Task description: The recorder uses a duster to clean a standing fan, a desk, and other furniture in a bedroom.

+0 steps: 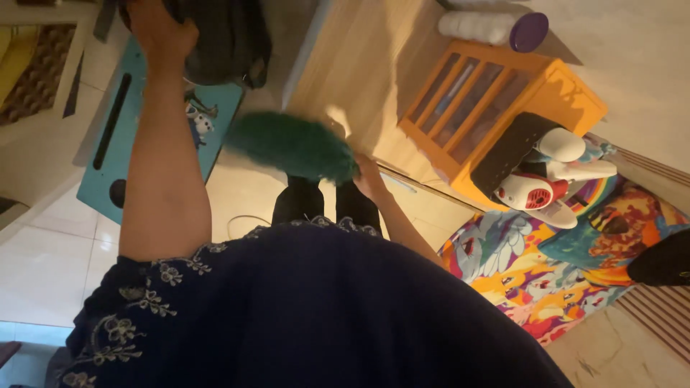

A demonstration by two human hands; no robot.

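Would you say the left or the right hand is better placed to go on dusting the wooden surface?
Probably the right hand: it grips the green duster beside the wooden surface. The left hand is busy on a dark bag, farther from it.

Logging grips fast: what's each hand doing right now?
Left hand: closed on the dark bag.
Right hand: closed, holding the green duster.

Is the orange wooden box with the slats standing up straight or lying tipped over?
Tipped over. The orange wooden box lies on its side on the floor, its slatted front facing up, beside the colourful patterned mat.
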